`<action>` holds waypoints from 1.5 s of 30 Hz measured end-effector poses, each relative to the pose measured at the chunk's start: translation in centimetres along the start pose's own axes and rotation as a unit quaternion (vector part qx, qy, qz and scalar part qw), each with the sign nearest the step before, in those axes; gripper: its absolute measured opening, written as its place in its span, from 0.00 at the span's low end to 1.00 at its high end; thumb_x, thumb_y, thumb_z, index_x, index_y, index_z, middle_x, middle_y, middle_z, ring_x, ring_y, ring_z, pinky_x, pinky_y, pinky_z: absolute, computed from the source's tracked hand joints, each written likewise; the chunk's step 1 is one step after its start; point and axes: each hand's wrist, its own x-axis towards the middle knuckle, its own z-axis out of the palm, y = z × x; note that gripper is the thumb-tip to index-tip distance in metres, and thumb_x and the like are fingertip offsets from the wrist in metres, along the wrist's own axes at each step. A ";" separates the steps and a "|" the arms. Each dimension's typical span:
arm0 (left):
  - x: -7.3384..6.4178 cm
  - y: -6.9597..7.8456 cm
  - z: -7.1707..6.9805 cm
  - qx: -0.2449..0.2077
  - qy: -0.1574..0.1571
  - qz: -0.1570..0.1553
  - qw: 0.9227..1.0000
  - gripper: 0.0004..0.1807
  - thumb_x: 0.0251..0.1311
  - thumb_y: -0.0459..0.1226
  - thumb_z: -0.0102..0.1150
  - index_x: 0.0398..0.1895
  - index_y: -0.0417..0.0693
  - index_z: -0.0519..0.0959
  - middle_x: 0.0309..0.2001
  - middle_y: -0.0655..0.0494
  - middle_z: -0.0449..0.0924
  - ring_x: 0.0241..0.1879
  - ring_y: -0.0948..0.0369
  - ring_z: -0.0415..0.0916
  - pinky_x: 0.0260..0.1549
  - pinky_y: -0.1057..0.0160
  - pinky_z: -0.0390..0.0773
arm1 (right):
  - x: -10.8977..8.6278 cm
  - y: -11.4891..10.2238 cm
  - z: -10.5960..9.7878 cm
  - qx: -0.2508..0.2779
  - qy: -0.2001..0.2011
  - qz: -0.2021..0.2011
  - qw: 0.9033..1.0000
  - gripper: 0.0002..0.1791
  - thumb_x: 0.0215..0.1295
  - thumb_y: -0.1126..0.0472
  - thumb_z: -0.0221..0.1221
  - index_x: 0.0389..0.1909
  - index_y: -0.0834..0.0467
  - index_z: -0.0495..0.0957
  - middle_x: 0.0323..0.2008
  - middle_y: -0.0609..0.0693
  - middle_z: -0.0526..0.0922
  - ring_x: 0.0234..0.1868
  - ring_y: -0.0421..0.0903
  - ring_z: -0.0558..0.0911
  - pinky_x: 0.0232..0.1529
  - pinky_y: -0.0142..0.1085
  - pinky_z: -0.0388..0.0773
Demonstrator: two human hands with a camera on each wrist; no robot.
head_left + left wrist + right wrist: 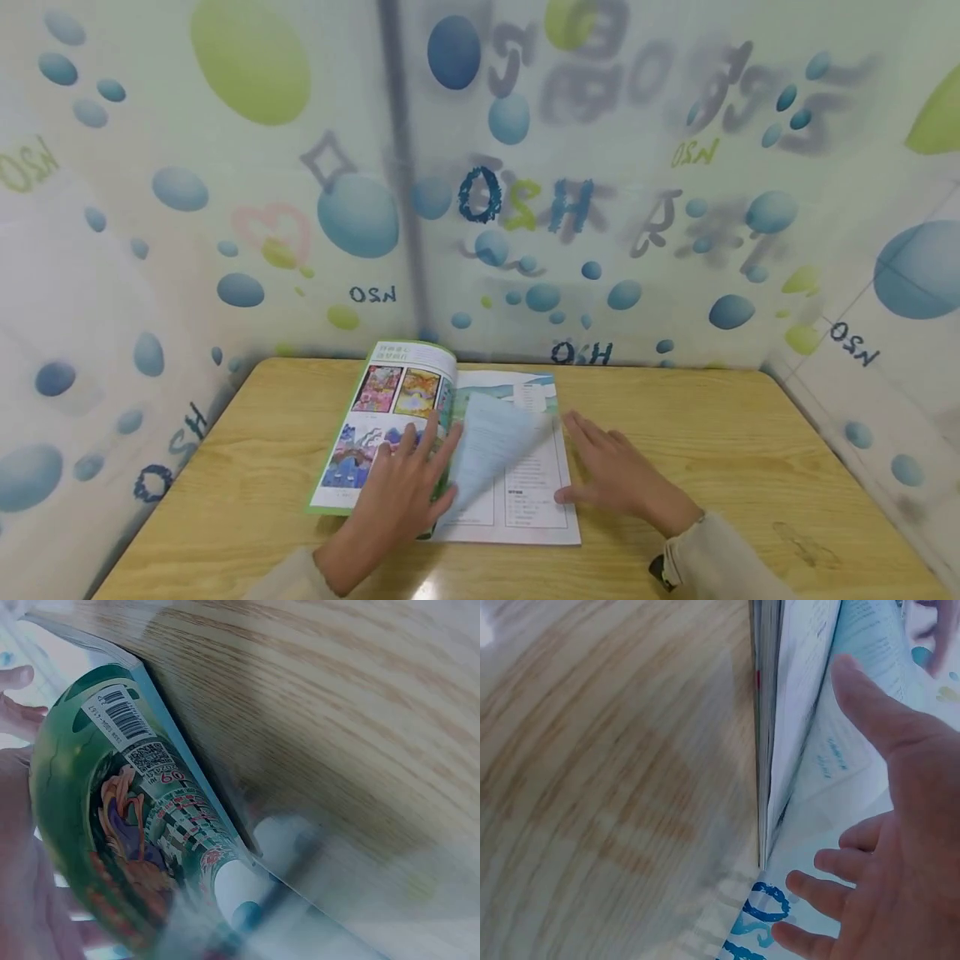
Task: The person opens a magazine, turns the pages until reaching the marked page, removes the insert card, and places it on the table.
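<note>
A thick, green-edged paper magazine (536,471) lay open on the yellowish wood-grained table (712,433). The turning of its thin, pale-blue printed leaf (495,442) seemed only partly done: the leaf was lifted and bent above the white right-hand page (536,504), not yet flat on the left. The left hand (401,487) lay with fingers spread over the colourful picture page (348,454); the right hand (618,471), fingers apart, was at the magazine's right edge, its contact with the leaf unclear. Laying the leaf flat appeared left to do

Soft light, small glare on tabletop (697,433)
</note>
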 end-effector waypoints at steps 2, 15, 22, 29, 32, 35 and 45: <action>0.1 -0.1 0.0 -0.005 0.011 0.023 1.000 0.40 0.56 0.58 0.61 0.73 0.59 0.67 0.70 0.42 0.66 0.60 0.42 0.72 0.42 0.40 0.79 | -0.1 0.0 0.1 -0.004 -0.004 -0.004 1.000 0.59 0.57 0.34 0.65 0.78 0.63 0.49 0.77 0.60 0.51 0.76 0.59 0.56 0.68 0.62 0.57; 0.5 -0.2 -0.5 0.042 -0.070 0.155 0.985 0.34 0.59 0.45 0.64 0.71 0.70 0.70 0.76 0.54 0.57 0.75 0.49 0.53 0.63 0.37 0.64 | -0.1 -0.1 0.5 0.011 -0.061 -0.037 0.997 0.57 0.50 0.27 0.64 0.76 0.54 0.59 0.77 0.54 0.56 0.76 0.59 0.54 0.69 0.65 0.51; 0.6 -0.1 -0.5 0.043 -0.059 0.151 0.986 0.31 0.60 0.49 0.59 0.69 0.65 0.72 0.76 0.55 0.58 0.75 0.50 0.53 0.63 0.36 0.64 | -0.1 -0.2 0.5 0.017 -0.091 -0.069 0.993 0.61 0.43 0.23 0.65 0.75 0.53 0.62 0.76 0.51 0.58 0.77 0.58 0.52 0.70 0.64 0.49; 0.7 -0.2 -0.4 0.006 -0.025 0.128 0.991 0.34 0.60 0.65 0.54 0.59 0.53 0.76 0.74 0.48 0.61 0.74 0.47 0.56 0.62 0.33 0.63 | -0.1 0.4 0.7 0.028 -0.104 -0.082 0.991 0.59 0.43 0.23 0.64 0.75 0.51 0.63 0.76 0.51 0.57 0.77 0.58 0.52 0.71 0.63 0.49; 0.8 -0.3 -0.5 0.018 -0.024 0.117 0.993 0.37 0.55 0.69 0.57 0.55 0.51 0.76 0.72 0.46 0.63 0.73 0.43 0.56 0.63 0.29 0.57 | -0.1 0.6 0.8 0.027 -0.103 -0.085 0.991 0.60 0.43 0.22 0.63 0.75 0.50 0.63 0.76 0.51 0.57 0.77 0.58 0.52 0.70 0.63 0.49; 1.0 -0.4 -0.6 0.037 -0.030 0.109 0.993 0.39 0.51 0.69 0.60 0.53 0.49 0.76 0.69 0.44 0.67 0.72 0.42 0.56 0.64 0.27 0.51 | -0.1 0.6 0.9 0.029 -0.102 -0.087 0.991 0.59 0.43 0.22 0.63 0.75 0.50 0.63 0.76 0.52 0.57 0.77 0.59 0.52 0.70 0.64 0.49; 1.1 -0.6 -0.8 0.025 -0.034 0.100 0.994 0.36 0.47 0.63 0.67 0.52 0.49 0.75 0.65 0.42 0.70 0.69 0.43 0.62 0.65 0.29 0.53 | -0.2 0.7 1.0 0.033 -0.099 -0.089 0.991 0.59 0.44 0.23 0.64 0.74 0.51 0.64 0.76 0.52 0.58 0.77 0.59 0.52 0.70 0.64 0.49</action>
